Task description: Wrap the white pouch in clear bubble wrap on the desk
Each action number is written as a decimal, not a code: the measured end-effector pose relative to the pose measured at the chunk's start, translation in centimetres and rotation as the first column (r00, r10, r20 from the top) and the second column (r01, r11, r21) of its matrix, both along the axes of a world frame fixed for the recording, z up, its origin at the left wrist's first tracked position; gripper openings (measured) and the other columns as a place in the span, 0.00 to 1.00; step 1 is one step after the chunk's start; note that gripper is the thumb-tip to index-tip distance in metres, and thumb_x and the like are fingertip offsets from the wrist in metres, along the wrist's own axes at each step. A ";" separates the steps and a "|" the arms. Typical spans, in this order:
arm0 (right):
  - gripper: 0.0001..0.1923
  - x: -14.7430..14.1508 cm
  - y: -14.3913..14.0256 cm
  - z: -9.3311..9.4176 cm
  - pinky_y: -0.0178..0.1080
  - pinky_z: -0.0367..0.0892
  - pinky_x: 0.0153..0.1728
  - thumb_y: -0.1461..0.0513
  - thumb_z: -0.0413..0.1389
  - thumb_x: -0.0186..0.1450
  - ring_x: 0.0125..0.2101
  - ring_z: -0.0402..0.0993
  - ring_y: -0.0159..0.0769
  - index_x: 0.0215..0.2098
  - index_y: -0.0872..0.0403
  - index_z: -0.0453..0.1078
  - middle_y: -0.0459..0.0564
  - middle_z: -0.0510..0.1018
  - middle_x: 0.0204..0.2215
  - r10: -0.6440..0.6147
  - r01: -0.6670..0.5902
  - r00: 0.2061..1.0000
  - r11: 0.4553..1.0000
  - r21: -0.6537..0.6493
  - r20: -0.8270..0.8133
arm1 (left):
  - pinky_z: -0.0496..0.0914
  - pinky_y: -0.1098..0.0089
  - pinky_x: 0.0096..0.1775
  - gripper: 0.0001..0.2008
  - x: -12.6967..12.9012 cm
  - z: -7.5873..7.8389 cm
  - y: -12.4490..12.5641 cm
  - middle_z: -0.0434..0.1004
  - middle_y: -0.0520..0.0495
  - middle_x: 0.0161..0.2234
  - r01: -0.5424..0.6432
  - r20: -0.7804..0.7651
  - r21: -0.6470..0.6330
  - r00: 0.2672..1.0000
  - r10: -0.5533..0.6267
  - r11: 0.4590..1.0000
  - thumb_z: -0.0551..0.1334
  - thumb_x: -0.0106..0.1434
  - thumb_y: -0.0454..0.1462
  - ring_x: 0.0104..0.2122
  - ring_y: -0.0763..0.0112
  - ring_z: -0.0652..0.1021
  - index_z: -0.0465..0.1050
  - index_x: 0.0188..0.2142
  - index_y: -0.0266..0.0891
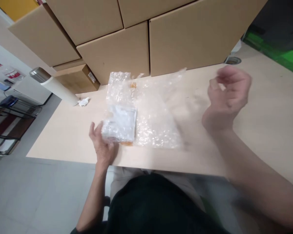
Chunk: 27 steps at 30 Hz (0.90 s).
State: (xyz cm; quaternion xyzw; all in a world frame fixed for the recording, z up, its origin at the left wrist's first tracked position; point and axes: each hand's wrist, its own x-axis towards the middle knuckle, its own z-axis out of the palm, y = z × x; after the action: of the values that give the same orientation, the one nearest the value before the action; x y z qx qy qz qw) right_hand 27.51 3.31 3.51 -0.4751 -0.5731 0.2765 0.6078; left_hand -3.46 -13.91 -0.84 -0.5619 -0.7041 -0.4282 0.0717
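A sheet of clear bubble wrap lies spread on the light wooden table. On its left part rests a flat white packet with an orange edge showing underneath. My left hand lies against the packet's left side, fingers spread on it. My right hand is raised above the table to the right of the wrap, blurred, its fingers curled and pinched together; whether it holds an edge of the wrap I cannot tell. A small orange piece sits near the far edge of the wrap.
Large cardboard boxes are stacked along the table's far side. A cardboard tube with a metal cap and a scrap of white paper lie at the far left. A metal rack stands left of the table.
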 end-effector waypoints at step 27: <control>0.24 -2.3 0.9 -4.1 0.39 0.63 0.25 0.58 0.68 0.49 0.24 0.64 0.33 0.44 0.52 0.73 0.45 0.70 0.26 0.298 -0.266 0.954 0.833 -0.485 -0.012 | 0.71 0.53 0.50 0.46 -5.8 0.5 -5.4 0.56 0.32 0.63 -0.478 0.471 0.032 0.782 0.408 0.878 0.64 0.58 0.34 0.55 0.57 0.71 0.37 0.68 0.44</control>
State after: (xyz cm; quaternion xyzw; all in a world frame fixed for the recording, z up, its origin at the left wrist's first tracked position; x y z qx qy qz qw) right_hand 25.25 4.17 -0.61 -0.5299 -0.5691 0.4815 0.4043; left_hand -9.30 -19.35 -0.38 -0.2586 -0.7794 -0.5687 0.0474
